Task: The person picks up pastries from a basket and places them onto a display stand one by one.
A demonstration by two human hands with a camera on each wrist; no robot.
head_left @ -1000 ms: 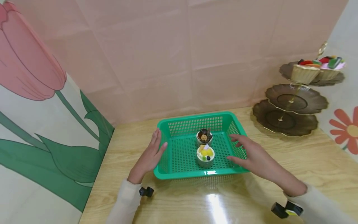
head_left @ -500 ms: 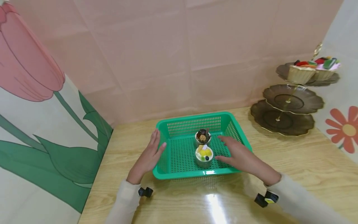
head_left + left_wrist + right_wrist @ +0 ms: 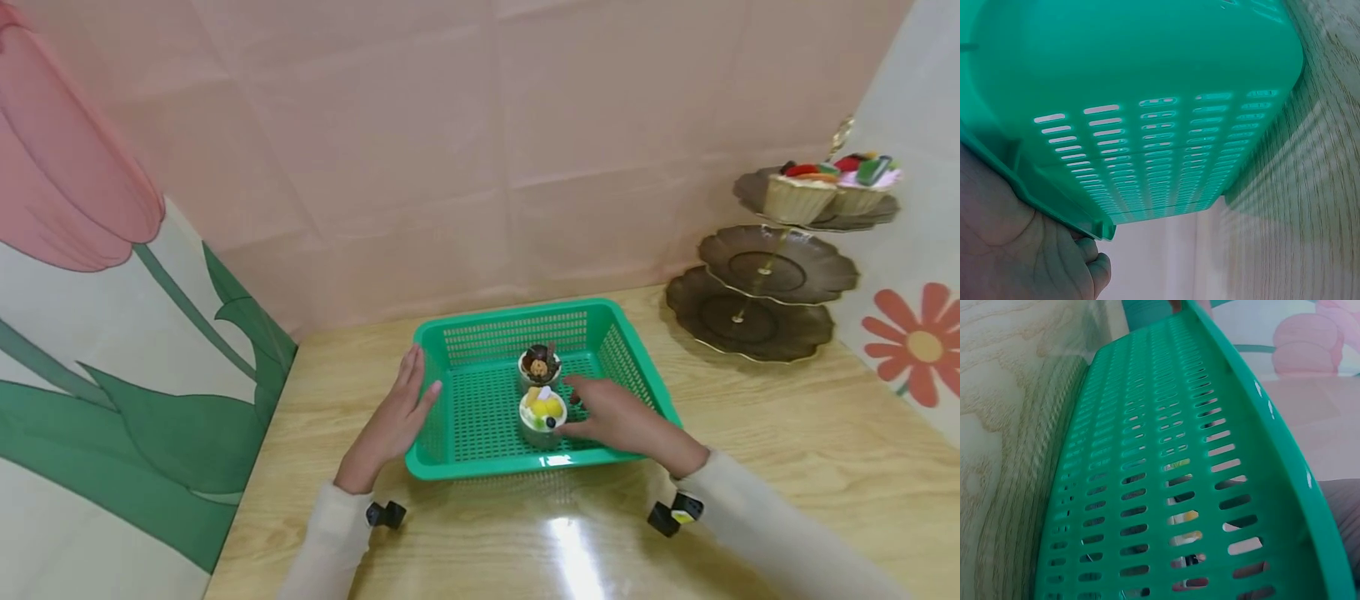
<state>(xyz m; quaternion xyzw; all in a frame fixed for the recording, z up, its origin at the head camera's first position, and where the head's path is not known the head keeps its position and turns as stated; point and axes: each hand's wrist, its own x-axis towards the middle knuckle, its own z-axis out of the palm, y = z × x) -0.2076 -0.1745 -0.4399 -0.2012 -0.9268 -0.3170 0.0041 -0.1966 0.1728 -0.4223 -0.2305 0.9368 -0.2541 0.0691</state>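
Note:
A green plastic basket stands on the wooden table with two dessert cups in it. The nearer dessert cup has yellow fruit and a dark berry on top; just behind it is a chocolate-topped cup. My right hand reaches over the basket's right side, its thumb and fingers at the right side of the fruit-topped cup. Whether they touch it I cannot tell. My left hand lies along the basket's left rim, fingers extended; the left wrist view shows its palm against the rim.
A three-tier brown stand is at the back right, with two cupcakes on its top tier. A pink sheet hangs behind the table. A flower-printed wall borders the left.
My right hand has moved left, from the basket's right side to the fruit-topped dessert cup. The left hand keeps its place at the rim. The head view has shifted slightly.

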